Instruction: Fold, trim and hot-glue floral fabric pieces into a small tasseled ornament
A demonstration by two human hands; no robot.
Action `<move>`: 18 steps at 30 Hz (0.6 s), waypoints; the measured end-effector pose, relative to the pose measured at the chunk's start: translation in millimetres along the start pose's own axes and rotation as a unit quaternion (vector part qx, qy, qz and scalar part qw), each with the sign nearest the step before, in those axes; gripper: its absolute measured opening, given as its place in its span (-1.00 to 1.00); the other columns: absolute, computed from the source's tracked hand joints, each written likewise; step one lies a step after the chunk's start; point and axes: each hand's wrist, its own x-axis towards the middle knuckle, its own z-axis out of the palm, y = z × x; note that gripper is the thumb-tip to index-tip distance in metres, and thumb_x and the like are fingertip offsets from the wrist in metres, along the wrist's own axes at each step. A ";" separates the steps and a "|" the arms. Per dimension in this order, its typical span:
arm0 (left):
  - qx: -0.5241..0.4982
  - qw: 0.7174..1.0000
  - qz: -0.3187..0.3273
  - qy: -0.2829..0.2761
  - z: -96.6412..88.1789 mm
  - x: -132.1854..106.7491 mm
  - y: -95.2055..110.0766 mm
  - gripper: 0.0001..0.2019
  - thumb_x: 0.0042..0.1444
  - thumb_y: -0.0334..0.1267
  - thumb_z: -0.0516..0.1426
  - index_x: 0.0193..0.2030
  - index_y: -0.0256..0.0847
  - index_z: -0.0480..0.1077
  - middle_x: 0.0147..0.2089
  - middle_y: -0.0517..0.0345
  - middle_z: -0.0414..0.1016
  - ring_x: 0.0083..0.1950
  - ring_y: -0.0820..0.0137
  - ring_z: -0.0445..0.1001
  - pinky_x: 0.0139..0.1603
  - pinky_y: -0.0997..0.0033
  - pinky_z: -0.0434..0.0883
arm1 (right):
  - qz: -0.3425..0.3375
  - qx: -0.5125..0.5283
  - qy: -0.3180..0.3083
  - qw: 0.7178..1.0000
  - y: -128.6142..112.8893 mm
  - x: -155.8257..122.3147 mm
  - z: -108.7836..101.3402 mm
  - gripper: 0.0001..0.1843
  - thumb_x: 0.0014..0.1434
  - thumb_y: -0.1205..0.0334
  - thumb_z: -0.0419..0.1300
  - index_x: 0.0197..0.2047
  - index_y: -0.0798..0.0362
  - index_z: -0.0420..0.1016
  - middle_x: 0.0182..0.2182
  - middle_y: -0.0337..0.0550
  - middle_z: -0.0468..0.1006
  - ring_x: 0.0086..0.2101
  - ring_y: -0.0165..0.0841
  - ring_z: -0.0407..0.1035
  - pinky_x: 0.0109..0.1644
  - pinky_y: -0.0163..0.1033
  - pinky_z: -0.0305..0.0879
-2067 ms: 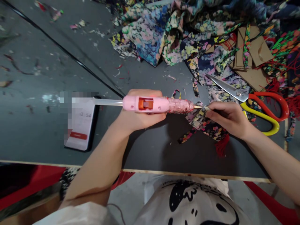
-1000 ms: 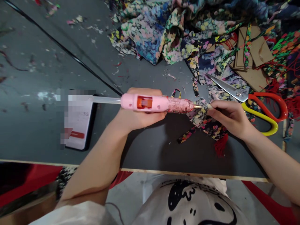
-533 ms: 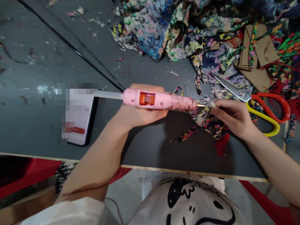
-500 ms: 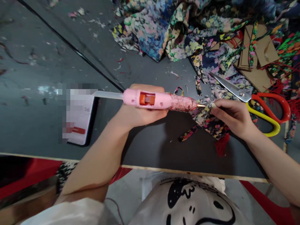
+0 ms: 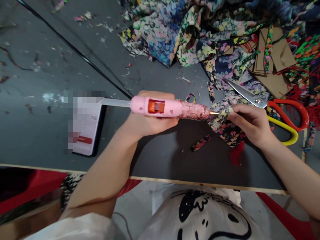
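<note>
**Glue gun levelled at a pinched fold of floral cloth**

The left hand (image 5: 147, 121) is wrapped shut around the pink glue gun (image 5: 170, 109), holding it flat and sideways so its metal nozzle (image 5: 214, 113) points straight at the work. A clear glue stick (image 5: 115, 102) juts out of the back of the gun, over a phone (image 5: 86, 128) lying face up on the grey table (image 5: 50, 140). Holding the gun level looks to me like a way of keeping the tip steady at one small spot.

The right hand (image 5: 250, 123) is closed in a pinch on a small floral fabric piece (image 5: 223, 125), thumb and fingertips gripping the edge nearest the nozzle, which is just at the cloth. The pinch presents that fold to the tip and keeps the fingers to one side of it. A red tassel (image 5: 236, 155) hangs from under the piece, resting on the table.

Just beyond the right hand lie scissors (image 5: 272, 105) with red and yellow handles, blades shut, within easy reach. Behind them are cardboard templates (image 5: 272, 63) and a heap of floral fabric (image 5: 175, 33). A loose strip scrap (image 5: 201, 142) sits between the two hands, and a black cable (image 5: 75, 53) runs across the table.
</note>
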 end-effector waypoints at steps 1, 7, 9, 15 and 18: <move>0.006 1.000 0.001 -0.001 -0.4 -0.1 0.3 -0.73 -0.10 -0.30 0.09 -0.67 -0.22 0.06 -0.69 0.38 0.04 -0.66 0.67 0.00 -0.66 0.63 -0.03 | 0.000 -0.001 0.004 1.000 0.0 -0.1 -0.2 -0.72 0.24 0.20 0.12 -0.50 0.06 0.33 -0.61 -0.35 0.21 -0.56 -0.55 0.05 -0.53 -0.34 -0.06; 0.049 0.999 0.017 0.015 -0.9 0.0 0.6 -0.71 -0.08 -0.28 0.07 -0.67 -0.21 0.02 -0.69 0.37 0.01 -0.65 0.66 -0.03 -0.65 0.60 -0.06 | 0.005 -0.004 0.027 1.000 3.1 -1.7 -0.1 -0.68 0.24 0.18 0.13 -0.53 0.06 0.26 -0.61 -0.34 0.14 -0.56 -0.55 0.02 -0.53 -0.34 -0.07; 0.046 0.999 0.015 0.013 -0.4 0.1 -0.3 -0.71 -0.08 -0.27 0.07 -0.66 -0.21 0.02 -0.69 0.37 0.01 -0.66 0.66 -0.04 -0.66 0.60 -0.06 | 0.001 -0.003 0.034 0.999 4.8 -1.9 0.4 -0.69 0.24 0.19 0.13 -0.53 0.06 0.26 -0.60 -0.34 0.14 -0.56 -0.55 0.01 -0.53 -0.33 -0.09; 0.030 1.000 0.002 0.008 -0.5 1.1 1.4 -0.71 -0.08 -0.26 0.07 -0.67 -0.21 0.02 -0.69 0.38 0.00 -0.66 0.66 -0.03 -0.67 0.61 -0.07 | -0.016 -0.003 0.070 0.997 5.0 -0.6 1.4 -0.71 0.23 0.18 0.13 -0.52 0.05 0.30 -0.60 -0.32 0.18 -0.55 -0.53 0.04 -0.52 -0.31 -0.06; 0.025 1.000 0.004 0.014 -0.7 1.2 2.8 -0.70 -0.06 -0.26 0.06 -0.67 -0.21 0.01 -0.69 0.38 -0.01 -0.66 0.67 -0.04 -0.67 0.61 -0.07 | -0.016 -0.008 0.079 0.997 3.2 -0.3 1.1 -0.71 0.22 0.18 0.13 -0.52 0.05 0.31 -0.60 -0.32 0.20 -0.55 -0.52 0.06 -0.51 -0.30 -0.05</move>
